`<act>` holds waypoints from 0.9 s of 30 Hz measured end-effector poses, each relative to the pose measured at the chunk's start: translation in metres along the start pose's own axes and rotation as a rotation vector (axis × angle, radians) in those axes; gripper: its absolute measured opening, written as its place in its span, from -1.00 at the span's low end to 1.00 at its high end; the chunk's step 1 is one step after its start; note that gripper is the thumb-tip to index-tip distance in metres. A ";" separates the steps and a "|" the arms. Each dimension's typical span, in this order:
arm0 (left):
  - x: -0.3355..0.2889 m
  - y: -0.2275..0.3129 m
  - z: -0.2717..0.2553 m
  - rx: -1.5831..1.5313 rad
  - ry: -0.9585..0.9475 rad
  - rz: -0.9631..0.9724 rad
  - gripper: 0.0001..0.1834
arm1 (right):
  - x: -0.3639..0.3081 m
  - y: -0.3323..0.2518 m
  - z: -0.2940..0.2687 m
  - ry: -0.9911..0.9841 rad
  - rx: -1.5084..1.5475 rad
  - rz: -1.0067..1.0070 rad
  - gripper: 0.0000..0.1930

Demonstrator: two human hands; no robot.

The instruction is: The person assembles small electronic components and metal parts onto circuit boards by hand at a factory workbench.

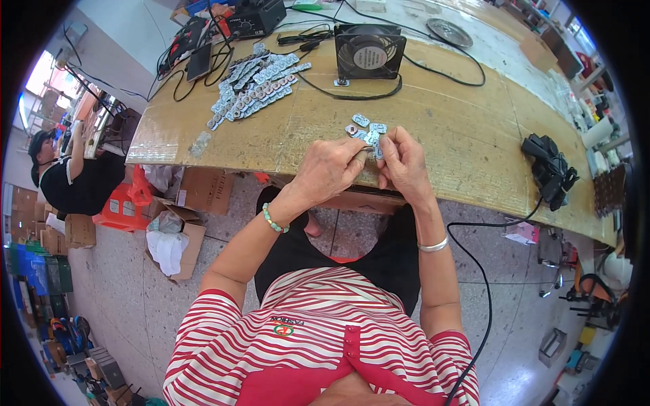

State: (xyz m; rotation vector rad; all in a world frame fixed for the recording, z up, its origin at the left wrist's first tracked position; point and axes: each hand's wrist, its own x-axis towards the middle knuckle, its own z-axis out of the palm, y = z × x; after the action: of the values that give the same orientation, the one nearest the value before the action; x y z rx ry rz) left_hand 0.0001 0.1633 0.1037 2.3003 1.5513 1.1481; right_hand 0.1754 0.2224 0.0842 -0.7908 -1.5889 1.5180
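Observation:
Near the front edge of the cardboard-covered table, my left hand (330, 169) and my right hand (406, 164) are brought close together. The right thumb and fingers pinch a small pale-blue circuit board (378, 153). My left fingertips are pressed together right beside it; whatever they hold is too small and hidden to name. Just beyond the fingertips lie several loose boards of the same kind (361, 120), one with a round copper-coloured part (351, 128). Farther off to the left, a large pile of similar boards (254, 84) is spread out.
A black square fan (370, 51) stands at the back with its cable along the table (467, 145). Bundled black cables (548, 166) lie at the right. A black control box (254, 19) sits back left. Another person (81, 162) works at the far left, near an orange stool (122, 210).

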 end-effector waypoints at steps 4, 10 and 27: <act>-0.001 -0.008 0.001 -0.054 0.000 -0.030 -0.84 | 0.001 0.005 0.000 0.046 0.133 0.027 -0.80; 0.003 -0.008 0.002 0.025 0.017 0.047 -0.85 | 0.004 0.006 0.001 0.046 0.021 -0.007 -0.81; 0.009 0.002 0.005 -1.000 -0.113 -0.652 -0.80 | -0.003 -0.005 0.007 0.110 0.167 0.026 -0.82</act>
State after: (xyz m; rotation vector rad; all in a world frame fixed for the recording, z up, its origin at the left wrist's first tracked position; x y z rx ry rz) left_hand 0.0063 0.1709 0.1057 1.0845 1.1233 1.1672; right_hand 0.1709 0.2155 0.0887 -0.7893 -1.3572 1.5755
